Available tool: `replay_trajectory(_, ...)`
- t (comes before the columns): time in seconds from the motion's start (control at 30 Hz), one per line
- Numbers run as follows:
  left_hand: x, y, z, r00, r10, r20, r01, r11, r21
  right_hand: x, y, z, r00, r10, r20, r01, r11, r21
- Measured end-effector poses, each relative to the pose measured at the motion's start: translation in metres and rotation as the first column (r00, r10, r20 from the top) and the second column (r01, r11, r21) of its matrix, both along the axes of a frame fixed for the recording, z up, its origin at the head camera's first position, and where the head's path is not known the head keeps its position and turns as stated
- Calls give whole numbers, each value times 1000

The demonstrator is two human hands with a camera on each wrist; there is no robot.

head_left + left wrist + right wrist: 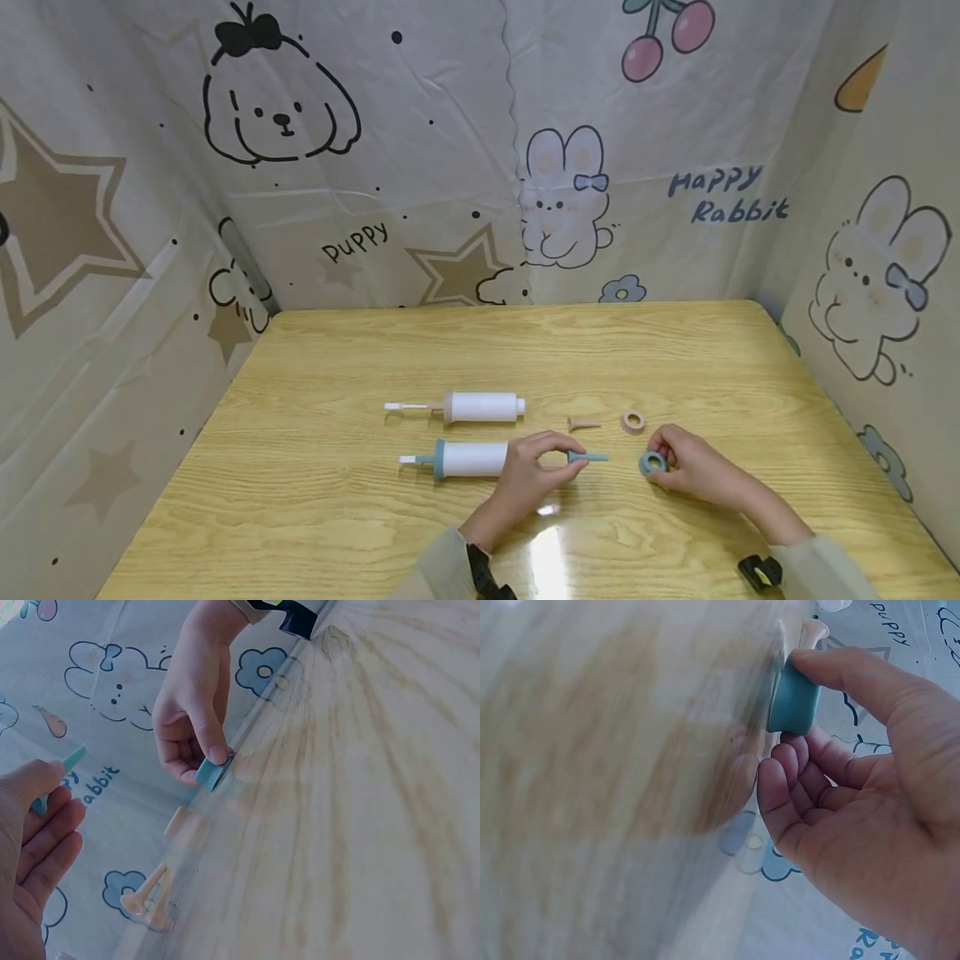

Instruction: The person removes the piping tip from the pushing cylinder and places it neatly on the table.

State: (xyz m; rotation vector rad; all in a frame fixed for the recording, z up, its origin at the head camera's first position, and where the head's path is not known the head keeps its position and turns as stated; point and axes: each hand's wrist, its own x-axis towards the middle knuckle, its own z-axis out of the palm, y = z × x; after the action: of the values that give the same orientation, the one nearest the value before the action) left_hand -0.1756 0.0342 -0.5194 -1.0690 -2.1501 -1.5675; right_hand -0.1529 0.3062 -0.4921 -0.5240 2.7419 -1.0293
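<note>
My left hand [534, 468] pinches a small teal tapered piece with a flared end [597, 457] between thumb and forefinger, its thin end pointing right. In the left wrist view the same teal piece [73, 757] is raised in the fingertips. To the right, my right hand [693, 471] pinches a teal ring [645, 465] by its rim. The right wrist view has the ring [795, 697] between thumb and fingers, standing at the table surface. Partly behind the left hand lies a white cylinder [472, 459] with a teal end disc and a white-tipped stem.
Farther back lies a similar white cylinder [483, 407] with a beige disc and stem. A beige tapered piece [583, 423] and a beige ring [626, 423] lie right of it. Printed cloth [450, 167] surrounds the wooden table [300, 517] at the back and sides.
</note>
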Motion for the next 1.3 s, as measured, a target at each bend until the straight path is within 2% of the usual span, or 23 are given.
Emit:
replay_trajectory(0.23, -1, 7, 3, 1000, -3, -28, 2, 999, -41, 1, 0, 0, 1000, 1, -4, -1, 1000, 19)
replay_trajectory(0.37, -1, 13, 7, 1000, 14, -18, -16, 989, -147, 0, -1, 2, 1000, -5, -3, 5, 1000, 21)
replay_trajectory(0.57, 1, 22, 13, 997, 70, 11, -63, 940, -335, 1, -2, 2, 1000, -5, -7, 5, 1000, 25)
replay_trajectory(0.77, -1, 31, 13, 992, 121, 38, -93, 894, -437, 1, -3, 1, 1000, -7, -5, 7, 999, 33)
replay_trajectory(0.87, -2, 33, 11, 989, 137, 62, -93, 879, -469, 1, -3, 1, 1000, 1, -9, 0, 999, 36)
replay_trajectory(1.07, -1, 35, 7, 986, 148, 75, -93, 868, -487, 1, -2, 0, 1000, 1, 5, -1, 1000, 26)
replay_trajectory(1.3, 1, 38, 3, 984, 179, 12, -149, 855, -496, 2, 1, -2, 1000, 4, -9, -4, 1000, 26)
